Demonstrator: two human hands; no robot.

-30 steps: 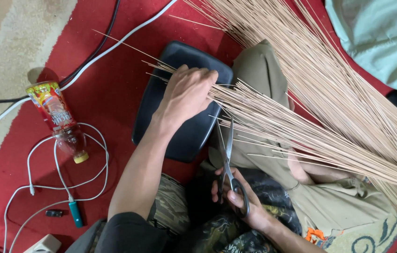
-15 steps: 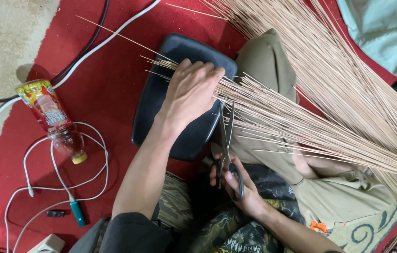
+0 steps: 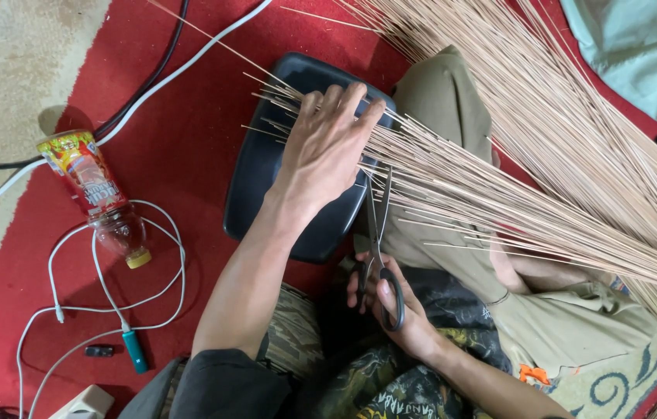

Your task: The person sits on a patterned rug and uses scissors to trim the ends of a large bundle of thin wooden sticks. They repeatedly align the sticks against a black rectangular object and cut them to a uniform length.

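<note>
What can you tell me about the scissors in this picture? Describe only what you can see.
The black-handled metal scissors have two slim silver blades and dark loop handles. They point upward, blades slightly parted, tips reaching into the fanned bundle of thin tan sticks. The right hand holds them through the loops, just beside the black plastic tray.

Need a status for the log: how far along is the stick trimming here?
Done: nothing clearly; no cut-off pieces show on the black tray or red carpet.
In hand: left hand presses a bundle of thin sticks onto the tray; right hand holds scissors, blades at the bundle just behind the left hand.
Left: the sticks' uneven tips still jut past the fingers, and a big fan of sticks lies behind.
</note>
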